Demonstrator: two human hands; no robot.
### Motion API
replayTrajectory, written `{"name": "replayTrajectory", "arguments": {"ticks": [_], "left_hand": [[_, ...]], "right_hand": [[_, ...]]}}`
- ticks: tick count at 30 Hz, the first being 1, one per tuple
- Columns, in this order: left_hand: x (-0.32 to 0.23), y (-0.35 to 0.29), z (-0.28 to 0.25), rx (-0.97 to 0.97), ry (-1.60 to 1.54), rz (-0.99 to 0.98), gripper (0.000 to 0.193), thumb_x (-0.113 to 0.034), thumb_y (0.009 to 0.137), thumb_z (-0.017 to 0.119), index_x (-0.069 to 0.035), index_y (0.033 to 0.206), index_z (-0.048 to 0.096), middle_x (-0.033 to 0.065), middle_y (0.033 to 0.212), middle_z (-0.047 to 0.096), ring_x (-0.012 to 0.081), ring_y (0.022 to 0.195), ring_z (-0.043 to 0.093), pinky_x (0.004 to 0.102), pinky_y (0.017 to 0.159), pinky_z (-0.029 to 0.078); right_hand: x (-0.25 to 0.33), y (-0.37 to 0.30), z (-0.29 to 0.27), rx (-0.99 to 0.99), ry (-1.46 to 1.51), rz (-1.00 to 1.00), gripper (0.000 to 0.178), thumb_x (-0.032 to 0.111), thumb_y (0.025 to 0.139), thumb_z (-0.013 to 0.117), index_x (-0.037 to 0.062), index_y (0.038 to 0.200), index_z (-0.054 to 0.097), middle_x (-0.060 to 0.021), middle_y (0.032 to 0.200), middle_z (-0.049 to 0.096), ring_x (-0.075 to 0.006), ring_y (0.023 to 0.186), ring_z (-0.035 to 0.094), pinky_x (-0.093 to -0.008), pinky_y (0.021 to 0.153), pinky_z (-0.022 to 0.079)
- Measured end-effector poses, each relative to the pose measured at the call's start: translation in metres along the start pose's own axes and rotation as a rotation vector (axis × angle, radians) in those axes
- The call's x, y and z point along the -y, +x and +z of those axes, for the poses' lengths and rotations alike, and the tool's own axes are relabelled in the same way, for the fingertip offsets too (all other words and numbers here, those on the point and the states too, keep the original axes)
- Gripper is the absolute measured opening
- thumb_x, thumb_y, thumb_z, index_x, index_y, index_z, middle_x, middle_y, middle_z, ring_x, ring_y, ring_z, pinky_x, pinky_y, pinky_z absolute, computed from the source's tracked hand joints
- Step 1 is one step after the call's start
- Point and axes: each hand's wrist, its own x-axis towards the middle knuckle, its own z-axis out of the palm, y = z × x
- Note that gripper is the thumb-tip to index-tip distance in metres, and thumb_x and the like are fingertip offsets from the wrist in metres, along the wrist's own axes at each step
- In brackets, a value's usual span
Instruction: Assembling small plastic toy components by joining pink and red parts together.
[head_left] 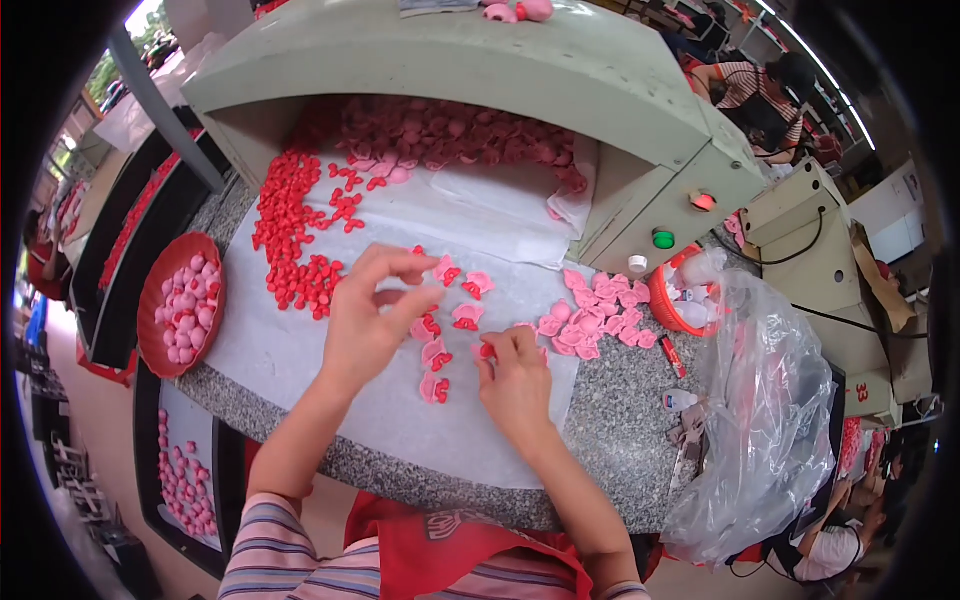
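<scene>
My left hand (pixel 368 315) hovers over the white paper with thumb and index finger apart, nothing visible between them. Its fingertips are near a pink piece with a red bow (pixel 446 269). To its right my right hand (pixel 517 388) pinches a small pink piece with a red part (pixel 486 351), partly hidden by the fingers. Between the hands, several pink pieces with red bows (pixel 434 388) lie in a loose column. A heap of small red bow-shaped pieces (pixel 290 240) spreads at the left, and loose pink pieces (pixel 590 315) lie at the right.
A grey-green machine housing (pixel 450 60) arches over a pile of pink pieces (pixel 460 130). Left is a red basket (pixel 150 310) of pink balls. Right are an orange basket (pixel 660 300), a red tube (pixel 672 357), a small white bottle (pixel 680 400) and a clear plastic bag (pixel 760 420).
</scene>
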Motion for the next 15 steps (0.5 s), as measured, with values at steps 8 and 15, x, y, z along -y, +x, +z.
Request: {"name": "replayTrajectory", "arguments": {"ticks": [8,15], "left_hand": [[0.086,0.183,0.125,0.084,0.577,0.159,0.025,-0.031,0.068,0.066,-0.010,0.081,0.067,0.0159,0.083,0.063,0.0289,0.076,0.062,0.0368,0.067,0.050],[0.089,0.205,0.210,0.018,0.597,-0.289,0.047,-0.042,0.074,0.053,-0.012,0.109,0.057,0.0157,0.106,0.058,0.0322,0.101,0.055,0.0421,0.081,0.047]], "right_hand": [[0.019,-0.022,0.007,0.084,0.078,-0.010,0.037,-0.002,0.068,0.063,0.0020,0.104,0.054,-0.0140,0.101,0.048,-0.0275,0.073,0.058,-0.0348,0.059,0.049],[0.019,-0.013,-0.040,0.169,0.042,0.059,0.036,0.003,0.068,0.066,0.0037,0.103,0.055,-0.0105,0.101,0.051,-0.0262,0.075,0.060,-0.0332,0.061,0.050]]}}
